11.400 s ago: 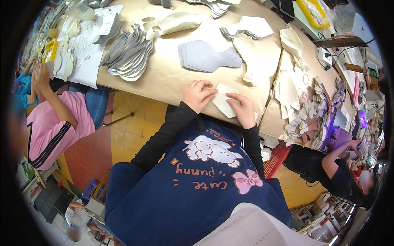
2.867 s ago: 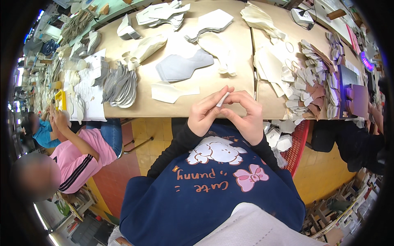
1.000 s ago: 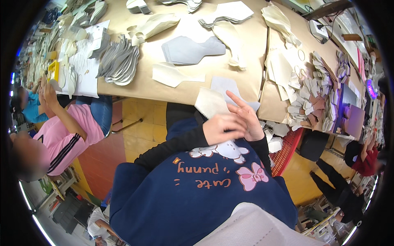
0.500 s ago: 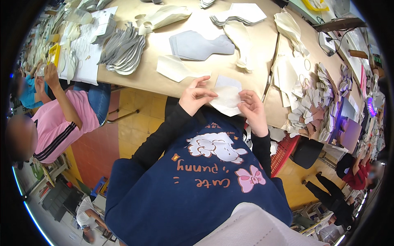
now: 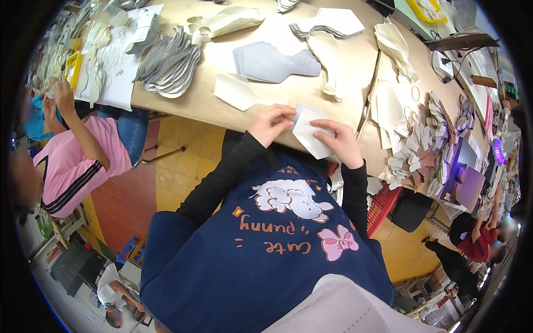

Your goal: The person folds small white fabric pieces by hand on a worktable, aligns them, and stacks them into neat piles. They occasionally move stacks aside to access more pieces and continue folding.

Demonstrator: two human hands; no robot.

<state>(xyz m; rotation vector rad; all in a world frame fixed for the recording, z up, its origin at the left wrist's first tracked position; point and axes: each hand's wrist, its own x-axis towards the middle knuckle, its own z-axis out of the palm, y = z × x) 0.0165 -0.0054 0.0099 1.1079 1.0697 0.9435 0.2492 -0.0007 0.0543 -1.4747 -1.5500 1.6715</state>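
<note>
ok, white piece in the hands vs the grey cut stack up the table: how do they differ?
The white piece is held at the table edge, pinched between the left hand and right hand; the grey stack lies flat and untouched further up the table. The white piece looks like a sheet or two and is roughly rectangular; the grey stack is several layers, larger, with a narrowed waist. Both are flat cut pieces.

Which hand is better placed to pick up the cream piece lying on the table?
Left. The left hand sits right beside the cream piece; the right hand holds the white piece farther away.
</note>
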